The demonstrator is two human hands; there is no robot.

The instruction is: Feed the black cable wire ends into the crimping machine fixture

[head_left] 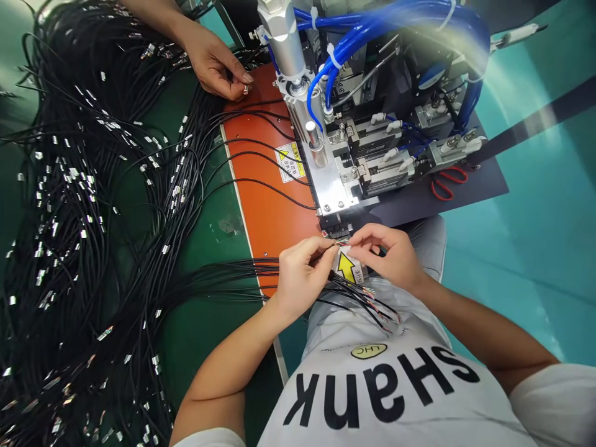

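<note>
My left hand (305, 267) pinches the end of a thin black cable right in front of the machine's near end. From the other side, my right hand (384, 251) has thumb and forefinger closed at the fine coloured wires (343, 243) coming out of that cable. Beneath both hands is a white label with a yellow arrow (346, 267). A bundle of black cables (358, 295) with stripped, coloured wire ends lies below my hands, over my lap. Several more cables run across the orange plate (265, 217) into the machine (321, 167).
A large heap of black cables (74, 186) with shiny metal ends covers the green table (223, 248) at left. Another person's hand (218, 68) holds a small metal connector at the top. Blue air hoses (395, 25) arch over the machine; red-handled scissors (449, 183) lie right.
</note>
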